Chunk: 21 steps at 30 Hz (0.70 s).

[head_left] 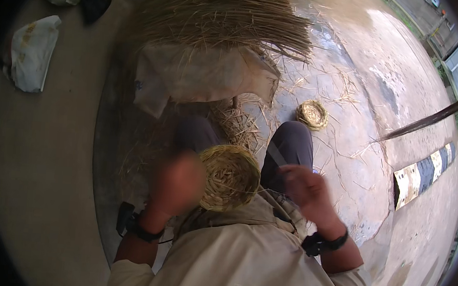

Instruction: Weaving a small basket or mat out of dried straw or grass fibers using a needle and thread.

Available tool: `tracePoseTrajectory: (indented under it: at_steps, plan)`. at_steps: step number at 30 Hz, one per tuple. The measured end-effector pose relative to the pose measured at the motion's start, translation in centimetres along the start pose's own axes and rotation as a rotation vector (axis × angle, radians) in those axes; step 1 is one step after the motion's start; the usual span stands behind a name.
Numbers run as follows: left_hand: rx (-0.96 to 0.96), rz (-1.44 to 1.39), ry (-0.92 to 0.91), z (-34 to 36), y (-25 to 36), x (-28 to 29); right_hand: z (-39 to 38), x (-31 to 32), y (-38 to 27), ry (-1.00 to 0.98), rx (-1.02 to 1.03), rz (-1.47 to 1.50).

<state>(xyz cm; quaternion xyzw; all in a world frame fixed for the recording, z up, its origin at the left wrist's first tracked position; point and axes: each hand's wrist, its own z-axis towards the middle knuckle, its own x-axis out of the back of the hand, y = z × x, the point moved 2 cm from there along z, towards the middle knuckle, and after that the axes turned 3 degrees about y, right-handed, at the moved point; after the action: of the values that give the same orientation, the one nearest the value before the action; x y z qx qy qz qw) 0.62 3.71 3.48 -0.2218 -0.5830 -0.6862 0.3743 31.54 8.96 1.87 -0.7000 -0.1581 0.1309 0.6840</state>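
A round, shallow straw basket [230, 176] rests in my lap, its open side facing up and its coiled inside showing. At its left rim is my left hand [178, 182], smeared by motion but closed on the edge. My right hand [307, 191] is raised to the right of the basket, over my right thigh, its fingers pinched together. A thin pale strip [277, 154] sticks out up and left from those fingers, blurred. Some fine strand runs across the basket toward the right hand; where it ends is unclear.
Beyond my knees lies a big bundle of dry stalks [222, 19] above a pale sack [207, 77]. A smaller straw basket [312, 115] sits on the floor by my right knee, among straw scraps. Plastic bags [33, 52] lie far left; a striped block [424, 174] stands right.
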Motion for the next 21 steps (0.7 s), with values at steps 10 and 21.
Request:
tracePoseTrajectory:
  at_steps: [10, 21]
  plan:
    - [-0.077, 0.03, 0.032, -0.7, 1.4, 0.1, 1.3, -7.2, -2.0, -0.295, 0.32, -0.55]
    - [-0.086, 0.056, 0.003, -0.6, 2.3, -0.8, 1.3, -7.9, -0.1, -0.292, 0.298, -0.693]
